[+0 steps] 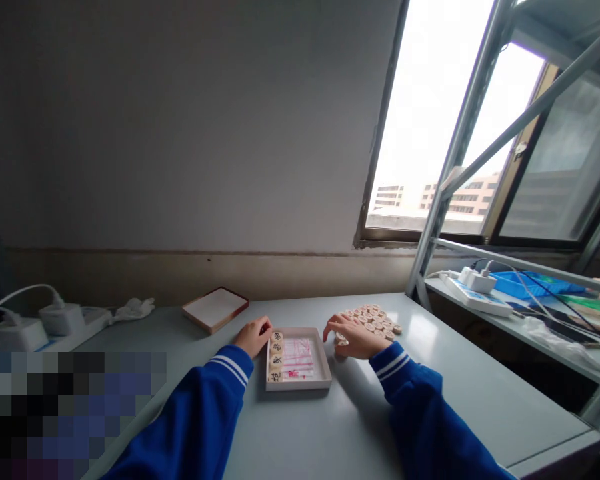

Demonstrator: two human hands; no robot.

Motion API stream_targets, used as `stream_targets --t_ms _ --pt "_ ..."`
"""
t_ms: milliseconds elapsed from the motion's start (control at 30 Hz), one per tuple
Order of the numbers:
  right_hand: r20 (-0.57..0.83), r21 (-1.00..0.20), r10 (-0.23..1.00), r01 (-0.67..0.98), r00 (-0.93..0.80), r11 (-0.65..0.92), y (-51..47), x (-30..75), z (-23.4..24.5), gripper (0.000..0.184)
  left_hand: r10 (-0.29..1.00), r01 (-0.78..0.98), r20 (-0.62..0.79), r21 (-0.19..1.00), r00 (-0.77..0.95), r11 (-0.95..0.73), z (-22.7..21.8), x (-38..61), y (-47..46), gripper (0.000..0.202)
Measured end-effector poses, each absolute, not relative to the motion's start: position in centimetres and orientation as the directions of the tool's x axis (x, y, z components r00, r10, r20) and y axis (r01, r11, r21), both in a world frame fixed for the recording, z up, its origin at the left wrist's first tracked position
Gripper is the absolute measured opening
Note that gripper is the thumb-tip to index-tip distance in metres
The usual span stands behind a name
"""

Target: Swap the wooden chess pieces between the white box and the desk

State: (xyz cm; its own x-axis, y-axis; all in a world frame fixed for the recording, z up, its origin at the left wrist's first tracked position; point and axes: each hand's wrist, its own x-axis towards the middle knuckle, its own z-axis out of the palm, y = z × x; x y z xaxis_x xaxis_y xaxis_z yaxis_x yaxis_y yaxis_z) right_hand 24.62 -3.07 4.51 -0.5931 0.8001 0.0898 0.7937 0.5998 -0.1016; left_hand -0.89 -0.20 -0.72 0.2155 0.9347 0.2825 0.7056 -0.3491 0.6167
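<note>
The left hand (253, 335) curls on the box (297, 380). The right hand (356, 337), fingers spread, touches small, hard, light discs (374, 317), probably easy to pinch.

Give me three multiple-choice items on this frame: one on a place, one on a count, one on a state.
1. Where does the loose pile of game pieces lie?
A. On the table to the right of the box
B. Inside the box lid
C. On the metal shelf

2. How many pieces sit in the box?
A. None
B. Four, in a column along its left wall
C. It is filled edge to edge

3. What is the right hand doing?
A. Raised in the air
B. Gripping the power strip
C. Resting on the table with fingers spread at the near edge of the pile

Answers:
1 A: the pile sits on the table, clear of the box's right wall.
2 B: four round pieces line the left side; the rest shows pink-lined paper.
3 C: the hand lies flat beside the pile, while the left hand touches the box's left corner.
</note>
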Motion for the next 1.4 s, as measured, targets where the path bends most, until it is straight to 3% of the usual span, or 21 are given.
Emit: stream_targets --t_ms 200,367,600,800,900,1033,1100,1233,1400 --pt "0.106 -0.180 0.838 0.819 -0.535 0.545 -2.2 26.8 4.6 0.016 0.934 0.728 0.270 0.589 0.232 -0.351 -0.5 -0.9 -0.5 0.011" --pt "0.159 -0.121 0.883 0.879 -0.441 0.460 -2.0 28.1 4.8 0.019 0.938 0.738 0.276 0.585 0.208 -0.336 -0.4 -0.8 -0.5 0.010" --pt "0.132 -0.031 0.863 0.869 -0.487 0.495 -1.6 27.4 2.9 0.057 0.942 0.747 0.259 0.578 0.213 -0.328 -0.3 -0.7 -0.6 0.011" --pt "0.139 -0.020 0.924 0.932 -0.355 0.361 -1.1 29.2 2.5 0.063 0.940 0.738 0.261 0.585 0.220 -0.336 -0.3 -0.7 -0.7 0.011" --pt "0.167 -0.096 0.890 0.892 -0.423 0.442 -1.4 28.2 2.8 0.053 0.939 0.743 0.260 0.579 0.223 -0.337 -0.3 -0.8 -0.6 0.011" --pt "0.336 -0.198 0.739 0.723 -0.584 0.662 -2.6 24.6 3.3 0.029 0.939 0.746 0.280 0.578 0.202 -0.332 -0.3 -0.8 -0.6 0.010" --pt "0.340 -0.201 0.686 0.663 -0.643 0.721 -3.3 22.7 3.4 0.022 0.939 0.744 0.286 0.581 0.192 -0.329 -0.3 -0.8 -0.6 0.009" --pt "0.279 -0.132 0.651 0.644 -0.706 0.754 -3.9 19.9 3.3 0.027 0.939 0.719 0.267 0.607 0.215 -0.337 -0.4 -0.8 -0.6 0.009" --pt "0.303 0.053 0.600 0.641 -0.741 0.765 -2.9 17.6 2.6 0.031 0.927 0.646 0.230 0.667 0.298 -0.373 -0.5 -1.0 -0.4 0.017"
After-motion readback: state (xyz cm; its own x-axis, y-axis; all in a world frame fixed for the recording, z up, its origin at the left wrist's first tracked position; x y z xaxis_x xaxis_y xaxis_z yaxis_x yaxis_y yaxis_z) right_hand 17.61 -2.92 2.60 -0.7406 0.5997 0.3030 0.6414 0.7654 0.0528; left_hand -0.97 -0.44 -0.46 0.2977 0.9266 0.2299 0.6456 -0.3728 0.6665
